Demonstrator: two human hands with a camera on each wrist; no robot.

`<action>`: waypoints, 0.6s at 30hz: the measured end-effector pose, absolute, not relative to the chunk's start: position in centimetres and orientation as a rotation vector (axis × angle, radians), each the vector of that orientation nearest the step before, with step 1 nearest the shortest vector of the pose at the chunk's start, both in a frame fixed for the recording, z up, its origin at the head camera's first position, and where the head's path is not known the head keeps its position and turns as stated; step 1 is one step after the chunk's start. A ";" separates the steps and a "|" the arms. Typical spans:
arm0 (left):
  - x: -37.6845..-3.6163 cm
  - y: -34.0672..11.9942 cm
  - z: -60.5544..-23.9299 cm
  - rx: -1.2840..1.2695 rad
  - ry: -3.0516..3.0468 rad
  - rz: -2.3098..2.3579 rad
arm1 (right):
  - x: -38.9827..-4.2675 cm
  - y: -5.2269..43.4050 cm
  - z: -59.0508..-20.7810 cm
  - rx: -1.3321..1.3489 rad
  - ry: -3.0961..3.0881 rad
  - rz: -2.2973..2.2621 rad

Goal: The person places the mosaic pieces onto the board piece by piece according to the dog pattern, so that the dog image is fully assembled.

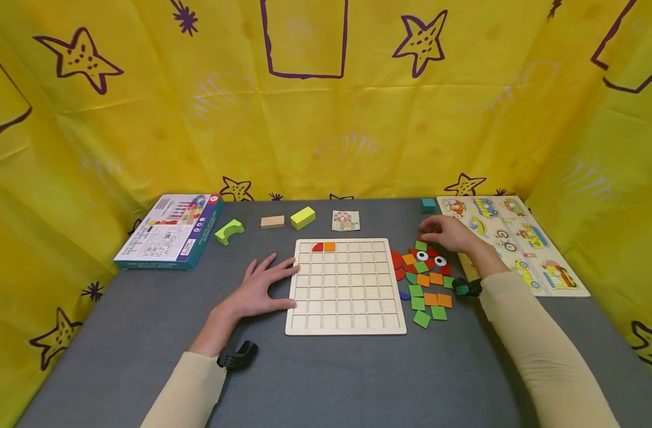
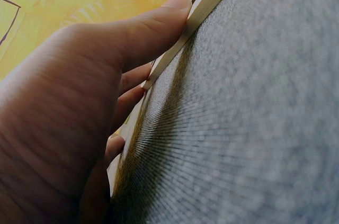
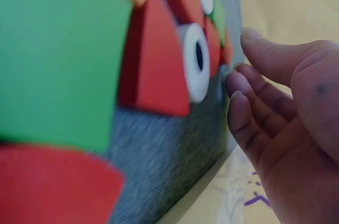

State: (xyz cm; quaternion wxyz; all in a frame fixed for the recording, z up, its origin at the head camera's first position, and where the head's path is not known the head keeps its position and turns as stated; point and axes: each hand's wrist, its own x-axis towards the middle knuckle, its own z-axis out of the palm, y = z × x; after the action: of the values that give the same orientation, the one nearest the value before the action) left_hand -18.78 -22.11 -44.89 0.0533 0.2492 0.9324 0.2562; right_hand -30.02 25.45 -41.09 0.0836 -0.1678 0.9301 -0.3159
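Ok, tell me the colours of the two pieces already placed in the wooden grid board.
Red quarter-circle piece and orange square piece, seen best in the head view.

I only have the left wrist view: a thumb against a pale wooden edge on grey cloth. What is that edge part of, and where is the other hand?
Observer: It is a pale wooden grid board. The left hand lies flat against its left edge.
Operator: Anything in the grid?
Observer: Two pieces in the top row: a red quarter-circle piece and an orange square tile.
Operator: And the right hand?
Observer: The right hand is at the far end of a pile of coloured flat pieces to the right of the board. Its fingers are loosely bent and hold nothing.
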 end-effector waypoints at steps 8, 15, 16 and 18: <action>-18.8 -22.0 -44.7 0.753 2.838 0.774 | -30.6 25.9 -41.8 -0.505 2.796 -0.878; -18.8 -21.9 -44.6 0.754 2.837 0.769 | -30.5 25.7 -42.0 -0.546 2.805 -0.899; -18.8 -21.9 -44.6 0.755 2.838 0.767 | -30.4 25.7 -42.0 -0.540 2.803 -0.910; -18.8 -21.9 -44.6 0.758 2.839 0.764 | -30.3 25.7 -41.9 -0.529 2.798 -0.928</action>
State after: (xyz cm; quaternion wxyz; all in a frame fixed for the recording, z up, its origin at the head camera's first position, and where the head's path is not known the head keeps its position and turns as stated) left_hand -18.76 -21.91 -44.60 0.0525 0.2492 0.9338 0.2514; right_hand -30.29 25.66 -41.93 0.0731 -0.1761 0.9317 -0.3091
